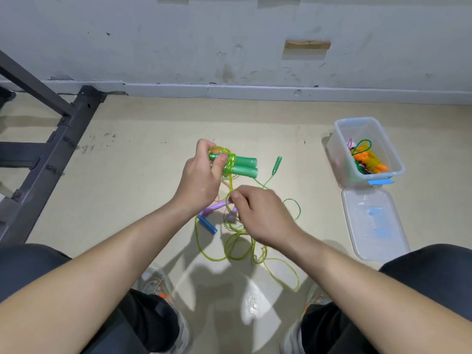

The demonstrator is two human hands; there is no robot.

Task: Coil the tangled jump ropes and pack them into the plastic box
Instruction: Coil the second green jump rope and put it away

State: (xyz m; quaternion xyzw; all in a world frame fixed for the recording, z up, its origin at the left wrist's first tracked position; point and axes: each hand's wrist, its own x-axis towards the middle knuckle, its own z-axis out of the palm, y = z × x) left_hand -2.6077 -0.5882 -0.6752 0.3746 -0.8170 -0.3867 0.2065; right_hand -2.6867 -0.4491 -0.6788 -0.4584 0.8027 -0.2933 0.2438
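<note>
L grip [201,175] is clamped round a pair of green handles [242,167], fingers curled over their near ends, held up off the floor [127,175] well left of the plastic box [341,159]. The handles sit side by side, free ends pointing toward the box, w/ several turns of yellow-green rope [235,247] wound tight round them right beside my fingers. R grip [260,213] is pinched shut on that same rope, thumb & forefinger on the strand dropping from the wraps. It's left of the box & nearer me than the box is. The rest of the rope lies loose on the floor under & past R grip in overlapping loops, left of the box and closer to me.

Other stuff: a 3rd green handle [277,163] lies on the floor just left of the box, thin green cord trailing from it toward the loops. Purple handles [212,209] & a blue handle [208,224] lie below my hands, further left of the box, partly hidden by both wrists. Their cords cross the yellow-green loops; can't tell which cord goes where. The box is open & holds coiled ropes [370,159], orange & green on top. Its clear lid [375,226] lies flat just on my side of the box. A dark metal frame [51,139] stands far left of the box.
</note>
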